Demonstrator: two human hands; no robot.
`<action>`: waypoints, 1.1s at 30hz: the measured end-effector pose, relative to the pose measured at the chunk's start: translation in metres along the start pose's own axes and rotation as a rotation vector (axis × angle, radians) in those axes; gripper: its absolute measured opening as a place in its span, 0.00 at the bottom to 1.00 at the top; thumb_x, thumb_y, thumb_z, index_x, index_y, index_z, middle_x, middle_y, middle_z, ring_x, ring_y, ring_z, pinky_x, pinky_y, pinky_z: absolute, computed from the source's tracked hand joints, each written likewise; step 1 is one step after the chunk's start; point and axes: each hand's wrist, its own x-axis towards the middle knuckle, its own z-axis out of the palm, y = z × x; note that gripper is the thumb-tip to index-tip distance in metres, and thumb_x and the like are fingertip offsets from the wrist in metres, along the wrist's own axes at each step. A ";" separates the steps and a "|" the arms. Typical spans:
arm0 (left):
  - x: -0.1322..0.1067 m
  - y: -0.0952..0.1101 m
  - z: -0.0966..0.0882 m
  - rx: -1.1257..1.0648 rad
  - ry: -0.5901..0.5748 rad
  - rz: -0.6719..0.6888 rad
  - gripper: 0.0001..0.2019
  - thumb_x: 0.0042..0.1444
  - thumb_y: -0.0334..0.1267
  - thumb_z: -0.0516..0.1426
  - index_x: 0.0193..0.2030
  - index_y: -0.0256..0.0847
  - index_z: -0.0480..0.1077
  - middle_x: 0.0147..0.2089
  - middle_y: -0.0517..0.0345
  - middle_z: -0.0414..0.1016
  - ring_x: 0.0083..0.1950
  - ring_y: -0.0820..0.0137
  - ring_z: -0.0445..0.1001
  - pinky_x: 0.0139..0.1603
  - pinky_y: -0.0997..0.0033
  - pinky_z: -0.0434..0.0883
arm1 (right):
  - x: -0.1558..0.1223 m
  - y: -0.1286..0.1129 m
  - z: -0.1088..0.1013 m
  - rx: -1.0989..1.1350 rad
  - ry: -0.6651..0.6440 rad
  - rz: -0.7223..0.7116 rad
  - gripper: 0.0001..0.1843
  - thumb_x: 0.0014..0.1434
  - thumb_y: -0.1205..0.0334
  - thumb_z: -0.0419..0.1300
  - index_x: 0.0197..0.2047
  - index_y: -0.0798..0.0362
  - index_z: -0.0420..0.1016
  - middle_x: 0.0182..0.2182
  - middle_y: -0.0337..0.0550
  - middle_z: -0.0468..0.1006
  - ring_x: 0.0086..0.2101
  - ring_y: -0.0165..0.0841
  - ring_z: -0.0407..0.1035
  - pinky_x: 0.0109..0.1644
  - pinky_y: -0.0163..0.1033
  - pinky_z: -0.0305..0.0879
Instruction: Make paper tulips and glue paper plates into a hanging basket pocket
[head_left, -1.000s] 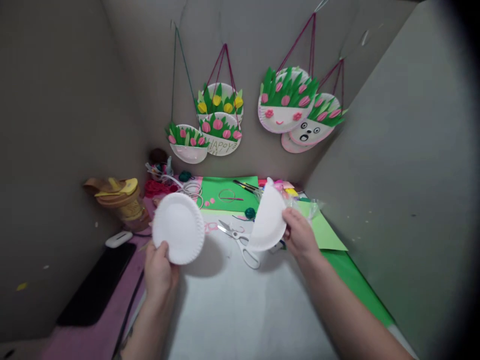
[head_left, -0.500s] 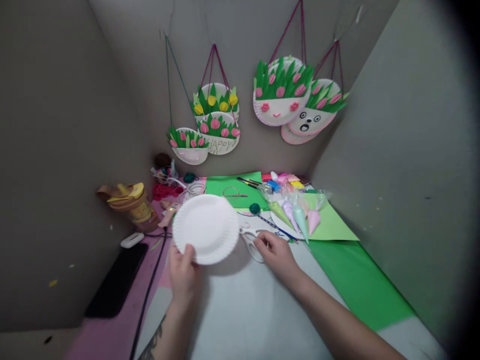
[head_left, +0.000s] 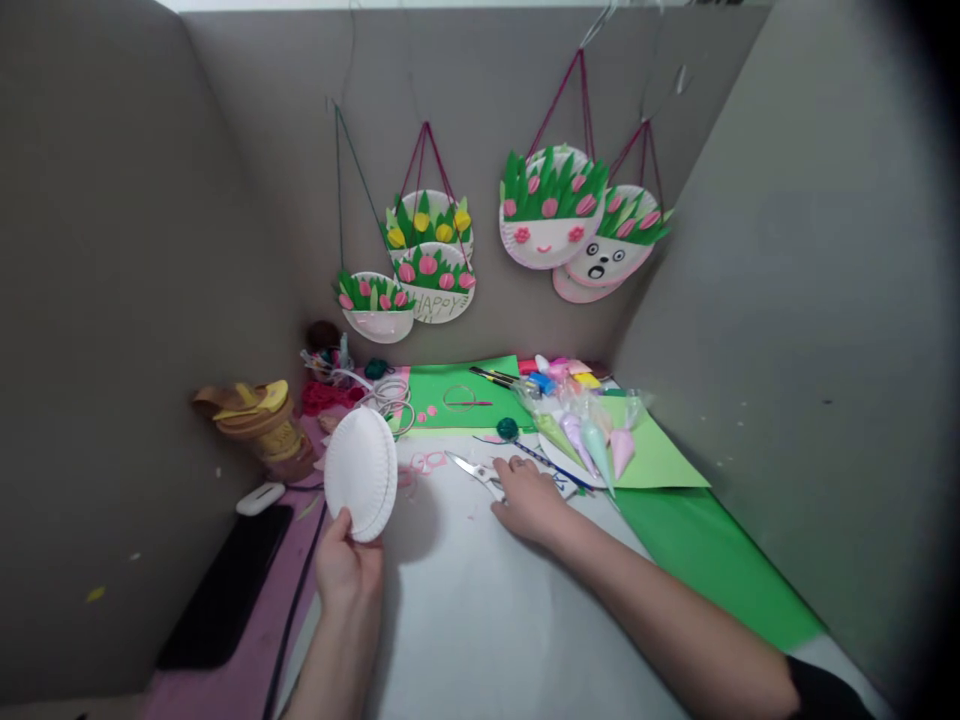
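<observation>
My left hand is closed on a white paper plate, thumb on the near face, and holds it up off the table at the left. The plate is turned partly side-on and a doubled rim shows along its right side; whether it is two plates or one bent plate I cannot tell. My right hand lies palm down over the handles of a pair of scissors, its fingers and thumb around them. The blades point left on the white table surface. Pink paper scraps lie beside the blade tips.
Piping bags and a pale green sheet lie right, with a green yarn ball nearby. A black phone, a cable and a brown cup stand left. Decorated plates hang on the back wall.
My left hand has moved left and turned the plate from face-on to nearly side-on. The scissor blades have come into view, and my right hand has flattened over the handles.
</observation>
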 end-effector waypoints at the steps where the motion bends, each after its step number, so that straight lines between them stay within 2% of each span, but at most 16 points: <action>1: -0.002 0.000 0.003 0.018 0.034 0.017 0.26 0.61 0.24 0.46 0.65 0.38 0.60 0.46 0.50 0.80 0.40 0.71 0.80 0.43 0.74 0.76 | 0.001 0.000 -0.001 -0.002 0.010 0.011 0.30 0.50 0.61 0.58 0.57 0.56 0.64 0.52 0.61 0.69 0.52 0.53 0.62 0.47 0.52 0.60; 5: -0.011 0.001 0.014 0.080 0.097 0.026 0.24 0.61 0.25 0.46 0.64 0.34 0.63 0.45 0.48 0.80 0.36 0.70 0.80 0.40 0.73 0.77 | -0.001 0.006 -0.010 0.025 0.026 0.061 0.21 0.47 0.62 0.60 0.46 0.57 0.71 0.44 0.59 0.74 0.42 0.48 0.69 0.39 0.42 0.59; 9: -0.015 0.003 0.020 0.069 0.084 -0.032 0.23 0.61 0.25 0.45 0.61 0.36 0.65 0.42 0.50 0.81 0.34 0.71 0.80 0.40 0.72 0.78 | 0.008 0.019 -0.025 0.125 0.052 0.114 0.11 0.52 0.57 0.58 0.33 0.56 0.73 0.35 0.53 0.76 0.33 0.41 0.70 0.32 0.38 0.55; 12: -0.014 0.002 0.020 0.073 0.078 -0.103 0.22 0.61 0.24 0.46 0.59 0.37 0.67 0.38 0.53 0.82 0.33 0.72 0.80 0.39 0.76 0.77 | 0.031 0.018 -0.028 0.248 0.083 0.129 0.14 0.57 0.56 0.53 0.29 0.56 0.73 0.28 0.48 0.76 0.27 0.36 0.69 0.29 0.36 0.55; 16: -0.010 0.000 0.015 0.060 0.066 -0.145 0.23 0.60 0.22 0.47 0.60 0.34 0.66 0.34 0.53 0.82 0.32 0.72 0.80 0.35 0.78 0.77 | 0.068 0.004 -0.014 0.405 0.124 0.123 0.16 0.60 0.58 0.50 0.29 0.56 0.74 0.24 0.44 0.76 0.23 0.32 0.68 0.27 0.34 0.57; 18: -0.008 -0.001 0.013 0.056 0.070 -0.140 0.23 0.60 0.22 0.46 0.61 0.33 0.65 0.35 0.52 0.82 0.32 0.71 0.80 0.35 0.77 0.77 | 0.085 0.003 -0.008 0.421 0.160 0.149 0.17 0.61 0.58 0.49 0.28 0.56 0.74 0.23 0.45 0.75 0.25 0.34 0.69 0.29 0.35 0.59; 21: -0.006 -0.001 0.012 0.067 0.065 -0.137 0.23 0.60 0.23 0.46 0.61 0.31 0.64 0.35 0.50 0.81 0.34 0.70 0.81 0.35 0.76 0.77 | 0.104 0.014 -0.007 0.378 0.238 0.206 0.16 0.58 0.59 0.52 0.26 0.57 0.73 0.28 0.53 0.76 0.36 0.42 0.71 0.38 0.39 0.62; 23: -0.006 -0.002 0.013 0.084 0.058 -0.135 0.23 0.60 0.23 0.47 0.62 0.29 0.63 0.35 0.49 0.81 0.34 0.69 0.80 0.36 0.76 0.77 | 0.114 0.024 -0.010 0.352 0.285 0.226 0.14 0.56 0.59 0.55 0.26 0.58 0.74 0.33 0.58 0.76 0.43 0.48 0.70 0.45 0.43 0.61; 26: -0.007 -0.005 0.016 0.144 0.017 -0.141 0.24 0.59 0.22 0.48 0.62 0.30 0.63 0.36 0.49 0.81 0.34 0.70 0.80 0.36 0.75 0.77 | 0.121 0.032 -0.014 0.365 0.347 0.229 0.12 0.53 0.57 0.59 0.30 0.58 0.75 0.40 0.60 0.75 0.50 0.51 0.65 0.52 0.47 0.58; 30: -0.010 -0.011 0.014 0.335 -0.118 -0.131 0.20 0.55 0.22 0.53 0.55 0.35 0.70 0.42 0.49 0.81 0.37 0.69 0.80 0.35 0.77 0.77 | 0.114 0.031 -0.015 0.479 0.427 0.212 0.12 0.51 0.58 0.61 0.36 0.57 0.73 0.46 0.58 0.73 0.54 0.49 0.59 0.55 0.47 0.55; 33: -0.011 -0.014 0.010 0.466 -0.185 -0.082 0.21 0.49 0.25 0.61 0.51 0.37 0.71 0.46 0.50 0.80 0.38 0.68 0.80 0.31 0.79 0.75 | 0.092 0.029 -0.010 0.644 0.424 0.169 0.13 0.57 0.53 0.55 0.37 0.55 0.71 0.43 0.52 0.74 0.48 0.41 0.65 0.49 0.42 0.61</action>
